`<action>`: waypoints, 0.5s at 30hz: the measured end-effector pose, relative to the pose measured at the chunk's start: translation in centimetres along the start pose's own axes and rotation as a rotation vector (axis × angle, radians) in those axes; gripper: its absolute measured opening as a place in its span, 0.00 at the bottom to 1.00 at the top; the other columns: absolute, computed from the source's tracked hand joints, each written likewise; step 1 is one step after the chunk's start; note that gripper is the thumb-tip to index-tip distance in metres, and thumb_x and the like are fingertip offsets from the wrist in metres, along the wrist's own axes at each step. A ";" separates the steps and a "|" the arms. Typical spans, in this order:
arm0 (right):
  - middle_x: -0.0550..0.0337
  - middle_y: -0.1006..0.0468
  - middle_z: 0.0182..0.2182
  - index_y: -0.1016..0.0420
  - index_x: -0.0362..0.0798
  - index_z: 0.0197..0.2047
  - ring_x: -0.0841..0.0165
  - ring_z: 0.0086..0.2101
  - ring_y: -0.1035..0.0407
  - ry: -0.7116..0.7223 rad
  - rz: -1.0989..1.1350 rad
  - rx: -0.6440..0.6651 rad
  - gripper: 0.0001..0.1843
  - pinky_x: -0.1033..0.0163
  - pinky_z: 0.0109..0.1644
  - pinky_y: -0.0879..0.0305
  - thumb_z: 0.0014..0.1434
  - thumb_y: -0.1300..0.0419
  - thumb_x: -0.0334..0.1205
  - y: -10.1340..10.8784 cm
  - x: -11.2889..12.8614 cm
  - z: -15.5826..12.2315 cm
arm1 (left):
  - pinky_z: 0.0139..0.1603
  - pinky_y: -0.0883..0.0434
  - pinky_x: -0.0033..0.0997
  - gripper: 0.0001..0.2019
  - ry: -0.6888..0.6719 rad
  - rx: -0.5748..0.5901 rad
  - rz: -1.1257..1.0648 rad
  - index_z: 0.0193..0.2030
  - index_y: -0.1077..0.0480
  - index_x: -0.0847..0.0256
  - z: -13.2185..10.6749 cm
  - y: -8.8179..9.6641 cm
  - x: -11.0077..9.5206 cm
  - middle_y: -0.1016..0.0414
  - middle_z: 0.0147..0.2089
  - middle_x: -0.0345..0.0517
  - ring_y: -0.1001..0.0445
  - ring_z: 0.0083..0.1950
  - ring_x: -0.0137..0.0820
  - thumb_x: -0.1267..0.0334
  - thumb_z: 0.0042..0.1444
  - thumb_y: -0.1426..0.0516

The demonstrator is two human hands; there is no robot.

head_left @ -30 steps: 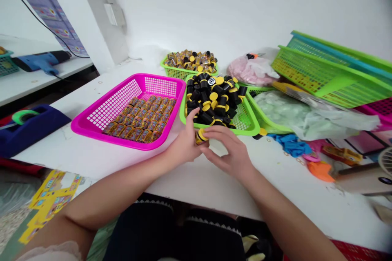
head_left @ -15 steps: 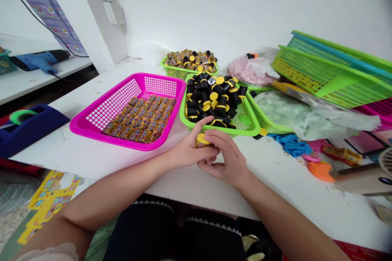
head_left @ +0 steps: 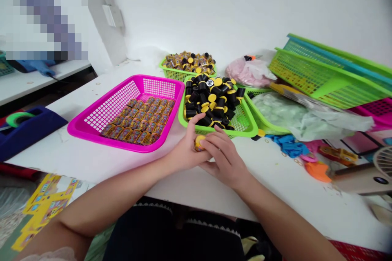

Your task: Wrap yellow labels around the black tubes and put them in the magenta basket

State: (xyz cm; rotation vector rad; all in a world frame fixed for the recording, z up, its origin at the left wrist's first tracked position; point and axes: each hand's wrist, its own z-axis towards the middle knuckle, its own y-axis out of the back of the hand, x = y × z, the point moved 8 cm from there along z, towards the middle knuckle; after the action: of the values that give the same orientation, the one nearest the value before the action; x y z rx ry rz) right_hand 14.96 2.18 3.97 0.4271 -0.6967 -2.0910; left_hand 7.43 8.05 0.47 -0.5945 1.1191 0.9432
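Between my hands, above the front of the table, is a small canister with a yellow cap [head_left: 199,142]. My left hand [head_left: 186,151] is closed round it, index finger pointing up and away. The fingers of my right hand [head_left: 223,157] press on the canister from the right, partly covering it. Just beyond my hands, a green basket [head_left: 249,130] holds a heap of black canisters with yellow caps [head_left: 211,98]. To the left, a magenta basket [head_left: 150,147] contains rows of canisters with colourful printed labels [head_left: 141,120], lying on their sides.
A farther green basket [head_left: 174,74] is heaped with labelled canisters. On the right are stacked baskets [head_left: 300,75], a bag of pale green pieces [head_left: 281,110], a blue crumpled item [head_left: 289,145] and a small fan [head_left: 358,177]. A blue tape dispenser [head_left: 39,130] stands at left.
The canister has tilted and shifted slightly left in my hands. My right fingers have moved over its cap and side. The view has shifted a little.
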 end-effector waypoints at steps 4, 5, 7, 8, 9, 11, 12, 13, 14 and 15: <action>0.52 0.27 0.46 0.38 0.55 0.63 0.58 0.50 0.28 -0.003 -0.042 -0.081 0.30 0.41 0.61 0.31 0.58 0.35 0.36 1.2 -0.3 0.3 | 0.41 0.26 0.31 0.29 -0.096 -0.184 0.344 0.60 0.47 0.56 -1.5 1.6 -3.8 0.29 0.46 0.47 0.26 0.44 0.32 0.64 0.54 0.38; 0.53 0.27 0.46 0.38 0.57 0.63 0.58 0.50 0.29 -0.017 -0.033 -0.101 0.31 0.42 0.61 0.31 0.58 0.34 0.38 1.6 -0.7 0.3 | 0.41 0.26 0.32 0.22 -0.103 -0.204 0.458 0.55 0.41 0.56 -2.0 2.0 -5.1 0.28 0.45 0.46 0.25 0.43 0.32 0.63 0.56 0.39; 0.53 0.27 0.50 0.38 0.59 0.63 0.56 0.52 0.30 -0.072 0.003 -0.097 0.32 0.42 0.60 0.32 0.57 0.34 0.45 2.3 -2.2 0.5 | 0.41 0.25 0.31 0.10 -0.107 -0.191 0.639 0.46 0.33 0.56 -2.8 3.2 -7.5 0.24 0.42 0.44 0.24 0.40 0.31 0.62 0.59 0.40; 0.51 0.28 0.52 0.37 0.58 0.62 0.54 0.54 0.31 -0.130 0.016 -0.074 0.30 0.42 0.60 0.33 0.58 0.36 0.49 2.5 -3.5 0.6 | 0.41 0.25 0.31 0.07 -0.102 -0.175 0.703 0.43 0.30 0.56 -3.0 4.0 -8.4 0.22 0.42 0.43 0.23 0.39 0.31 0.61 0.59 0.40; 0.49 0.28 0.53 0.36 0.56 0.62 0.53 0.55 0.32 -0.219 0.018 -0.033 0.28 0.42 0.60 0.34 0.60 0.39 0.51 2.4 -5.2 0.6 | 0.41 0.25 0.31 0.06 -0.086 -0.173 0.751 0.42 0.28 0.56 -3.0 5.2 -9.2 0.21 0.42 0.42 0.23 0.39 0.31 0.60 0.59 0.39; 0.47 0.26 0.52 0.29 0.52 0.56 0.54 0.55 0.32 -0.505 -0.013 0.066 0.19 0.44 0.59 0.35 0.66 0.47 0.47 1.9 -9.5 0.2 | 0.41 0.25 0.32 0.08 -0.010 -0.190 0.827 0.40 0.25 0.57 -2.6 8.4 -9.8 0.19 0.41 0.43 0.22 0.38 0.33 0.57 0.57 0.38; 0.47 0.25 0.50 0.27 0.50 0.53 0.54 0.52 0.30 -0.663 -0.029 0.141 0.18 0.46 0.56 0.33 0.65 0.47 0.47 1.3 -11.7 -0.3 | 0.41 0.25 0.32 0.09 0.040 -0.197 0.864 0.38 0.24 0.58 -2.0 10.1 -9.9 0.19 0.40 0.43 0.22 0.38 0.33 0.55 0.56 0.37; 0.46 0.25 0.49 0.26 0.48 0.51 0.55 0.48 0.27 -0.793 -0.040 0.261 0.17 0.49 0.52 0.31 0.64 0.46 0.46 0.4 -13.5 -0.9 | 0.41 0.26 0.33 0.11 0.090 -0.209 0.902 0.37 0.24 0.59 -1.4 11.8 -9.8 0.18 0.39 0.43 0.22 0.38 0.34 0.53 0.55 0.37; 0.46 0.24 0.48 0.25 0.48 0.50 0.57 0.44 0.26 -0.894 -0.038 0.406 0.17 0.51 0.49 0.30 0.63 0.46 0.47 -0.8 -14.9 -1.6 | 0.41 0.26 0.33 0.12 0.140 -0.219 0.942 0.35 0.23 0.59 -0.6 13.5 -9.6 0.18 0.38 0.43 0.22 0.37 0.34 0.51 0.54 0.37; 0.47 0.23 0.47 0.25 0.48 0.50 0.58 0.41 0.25 -0.955 -0.020 0.536 0.17 0.53 0.46 0.30 0.63 0.45 0.47 -1.8 -15.8 -2.0 | 0.41 0.27 0.32 0.13 0.186 -0.229 0.985 0.33 0.23 0.59 0.2 15.1 -9.4 0.18 0.36 0.43 0.22 0.36 0.34 0.51 0.54 0.37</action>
State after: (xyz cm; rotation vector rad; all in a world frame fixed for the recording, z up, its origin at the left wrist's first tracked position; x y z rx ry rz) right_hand 23.84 15.41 1.95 -0.3411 -1.8184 -2.0429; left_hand -6.79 12.66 10.13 -0.2880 1.5104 1.9062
